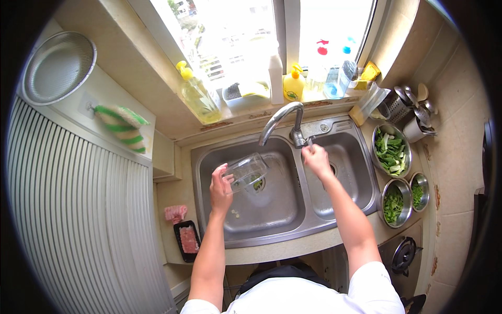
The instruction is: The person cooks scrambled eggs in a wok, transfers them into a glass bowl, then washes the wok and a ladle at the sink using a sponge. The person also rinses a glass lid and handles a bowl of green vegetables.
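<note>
My left hand (220, 189) grips a clear glass container (248, 169), tilted on its side over the left basin (274, 212) of a stainless steel double sink. My right hand (317, 160) is closed around the lever (310, 142) of the chrome faucet (280, 115). The spout arches over the left basin, a little above and right of the container. No stream of water can be made out. Through and beside the glass, green scraps (257, 183) show at the drain. A few small pale bits (235, 214) lie on the basin floor.
Steel bowls of chopped greens (392, 151) stand on the right counter, near utensil holders (415, 129) and a gas burner (404, 255). A black tray of meat (189, 240) sits left of the sink. Soap bottles (294, 84) line the windowsill.
</note>
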Tool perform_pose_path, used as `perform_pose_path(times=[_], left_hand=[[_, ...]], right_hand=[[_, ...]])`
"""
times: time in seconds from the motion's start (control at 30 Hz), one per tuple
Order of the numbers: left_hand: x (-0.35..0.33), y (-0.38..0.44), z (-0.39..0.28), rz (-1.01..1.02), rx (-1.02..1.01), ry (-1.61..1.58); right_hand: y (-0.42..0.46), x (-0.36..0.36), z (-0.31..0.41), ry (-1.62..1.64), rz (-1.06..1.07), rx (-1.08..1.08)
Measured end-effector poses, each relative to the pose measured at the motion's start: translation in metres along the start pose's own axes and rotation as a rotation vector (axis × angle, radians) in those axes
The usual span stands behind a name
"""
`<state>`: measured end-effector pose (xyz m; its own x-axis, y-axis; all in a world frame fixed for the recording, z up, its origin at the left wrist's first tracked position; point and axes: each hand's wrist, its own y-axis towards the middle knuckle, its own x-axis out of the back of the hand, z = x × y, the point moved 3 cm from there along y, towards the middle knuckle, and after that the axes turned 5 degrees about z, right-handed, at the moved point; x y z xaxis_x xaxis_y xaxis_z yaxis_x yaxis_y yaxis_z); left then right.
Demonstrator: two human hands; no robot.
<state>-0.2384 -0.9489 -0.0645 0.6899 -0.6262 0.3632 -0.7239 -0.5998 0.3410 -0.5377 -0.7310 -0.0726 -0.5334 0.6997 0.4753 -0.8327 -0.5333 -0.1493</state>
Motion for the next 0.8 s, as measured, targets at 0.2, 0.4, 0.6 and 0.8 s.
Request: perform_pose_path(times=[0.2,0.4,0.6,0.8], left_hand=[[0.015,-0.003,-0.052,-0.071,-0.181,0.114],[0.03,-0.002,-0.123,0.035,-0.373,0.142],[0.057,0.001,-0.184,-0.057,-0.611,0.012],[0.074,0.009,-0.24,-0.125,-0.51,0.046]], right_hand=[[-0.11,-0.032,0.088,-0.012,0.235,0.401],[-0.128,-0.016,0.138,-0.006,0.099,0.715],[-0.163,0.02,0.196,-0.039,-0.147,1.023],[-0.189,0.037,0.226,0.019,-0.21,1.06]])
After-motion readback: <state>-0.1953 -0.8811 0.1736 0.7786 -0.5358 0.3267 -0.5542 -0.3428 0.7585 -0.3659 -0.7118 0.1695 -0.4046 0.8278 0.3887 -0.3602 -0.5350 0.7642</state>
